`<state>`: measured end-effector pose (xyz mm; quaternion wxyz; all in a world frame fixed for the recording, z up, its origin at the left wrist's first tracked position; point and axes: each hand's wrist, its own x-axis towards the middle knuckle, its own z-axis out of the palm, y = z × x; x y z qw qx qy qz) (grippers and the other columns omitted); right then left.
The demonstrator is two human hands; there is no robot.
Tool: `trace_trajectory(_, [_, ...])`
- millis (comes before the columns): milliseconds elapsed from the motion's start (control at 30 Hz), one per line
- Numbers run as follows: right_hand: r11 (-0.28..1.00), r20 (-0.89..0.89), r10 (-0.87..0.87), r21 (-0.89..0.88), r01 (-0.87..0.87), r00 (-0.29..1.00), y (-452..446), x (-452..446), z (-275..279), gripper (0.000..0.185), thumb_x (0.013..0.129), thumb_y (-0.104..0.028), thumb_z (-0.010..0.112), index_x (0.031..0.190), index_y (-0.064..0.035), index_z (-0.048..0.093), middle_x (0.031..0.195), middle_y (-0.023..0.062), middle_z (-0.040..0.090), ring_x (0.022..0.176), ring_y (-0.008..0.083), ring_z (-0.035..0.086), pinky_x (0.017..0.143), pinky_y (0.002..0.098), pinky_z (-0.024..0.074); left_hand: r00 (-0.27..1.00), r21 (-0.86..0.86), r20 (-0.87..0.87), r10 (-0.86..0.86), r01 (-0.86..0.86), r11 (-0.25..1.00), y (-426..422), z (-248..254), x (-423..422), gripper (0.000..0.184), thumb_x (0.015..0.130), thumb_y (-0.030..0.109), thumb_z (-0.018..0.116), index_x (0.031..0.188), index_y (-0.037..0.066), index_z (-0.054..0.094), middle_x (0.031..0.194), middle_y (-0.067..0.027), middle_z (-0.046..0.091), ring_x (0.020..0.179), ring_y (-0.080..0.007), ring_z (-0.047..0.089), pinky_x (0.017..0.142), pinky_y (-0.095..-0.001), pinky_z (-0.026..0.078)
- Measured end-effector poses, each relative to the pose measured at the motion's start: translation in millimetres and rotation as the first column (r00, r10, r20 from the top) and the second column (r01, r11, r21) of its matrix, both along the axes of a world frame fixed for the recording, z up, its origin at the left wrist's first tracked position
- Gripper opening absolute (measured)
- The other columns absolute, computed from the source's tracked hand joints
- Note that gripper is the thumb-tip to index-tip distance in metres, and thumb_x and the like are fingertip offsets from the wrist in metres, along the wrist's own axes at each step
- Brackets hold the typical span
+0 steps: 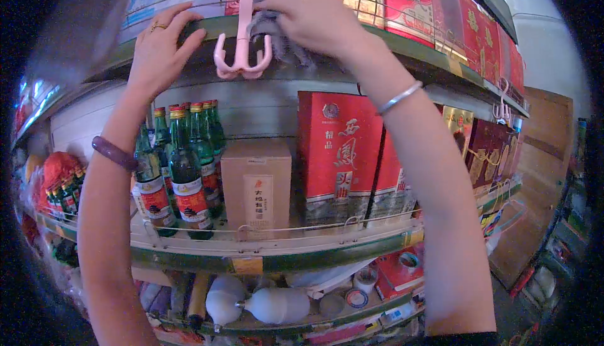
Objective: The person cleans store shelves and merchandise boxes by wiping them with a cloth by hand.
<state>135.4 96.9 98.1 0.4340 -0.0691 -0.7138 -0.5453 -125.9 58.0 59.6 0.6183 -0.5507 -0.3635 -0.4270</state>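
Observation:
My right hand (302, 16) is closed round a crumpled grey cloth (280, 34) at the edge of the upper shelf. Just left of the cloth hangs a pink multi-prong hook (242, 60) from the shelf's wire rail. My left hand (160, 47) rests on the green shelf edge (217, 26), its fingers apart and nothing visible in it. Behind the rail stand red gift boxes (409, 0) with gold writing. The parts of the cloth under my right fingers are hidden.
On the middle shelf (314, 261) stand green bottles (182, 170), a brown carton (256, 185) and a red box (340, 151). Lower down lie large white light bulbs (277, 305). Another pink hook (502, 104) hangs at the right, before a wooden door (541, 157).

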Motion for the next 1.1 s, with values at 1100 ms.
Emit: trace_trajectory(1100, [0.924, -0.36, 0.314, 0.33, -0.194, 0.879, 37.9, 44.5, 8.8, 0.022, 0.068, -0.012, 0.063, 0.09, -0.0068, 0.065, 0.093, 0.0138, 0.06, 0.088, 0.0317, 0.057, 0.08, 0.0401, 0.0464, 0.998, -0.071, 0.032, -0.055, 0.058, 0.996, 2.8, 2.5, -1.0, 0.03, 0.087, 0.028, 0.05, 0.111, 0.01, 0.053, 0.128, -0.0051, 0.046, 0.109, -0.0302, 0.051, 0.09, -0.0385, 0.041])
